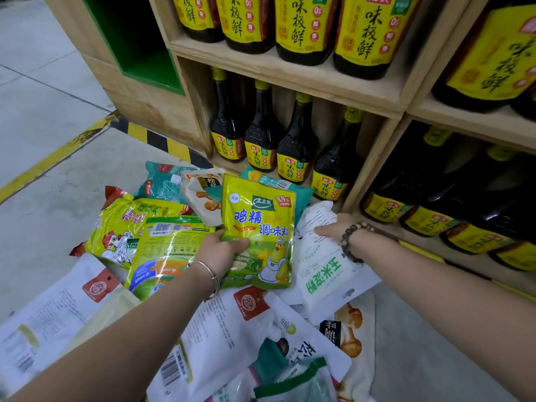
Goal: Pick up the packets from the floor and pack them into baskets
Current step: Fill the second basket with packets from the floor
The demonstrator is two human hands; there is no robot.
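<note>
While my left hand (pixel 223 248) grips the yellow packet (pixel 261 221) at its near left edge, thumb on the printed face and fingers curled behind, my right hand (pixel 333 229) rests on the far end of the white packet (pixel 327 265). The yellow packet is lifted off the pile, its long axis running away from me toward the shelf (pixel 290 74). The white packet lies just right of it, touching the heap, long axis running from the shelf foot back toward me. My right fingers point left across its upper end, and that end looks raised. Whether they pinch it or only press it I cannot tell.

Judged from this, the right hand is the nearer one for the white packet; the grip point lies directly under the fingers, so the next move would call for closing and lifting along the long axis.

Other packets (pixel 139 236) overlap loosely on the grey floor (pixel 58 184), many slick and glossy, likely to slide. Dark bottles (pixel 261 140) fill the wooden shelf close behind; striped tape (pixel 153 137) marks its base. No basket shows.
</note>
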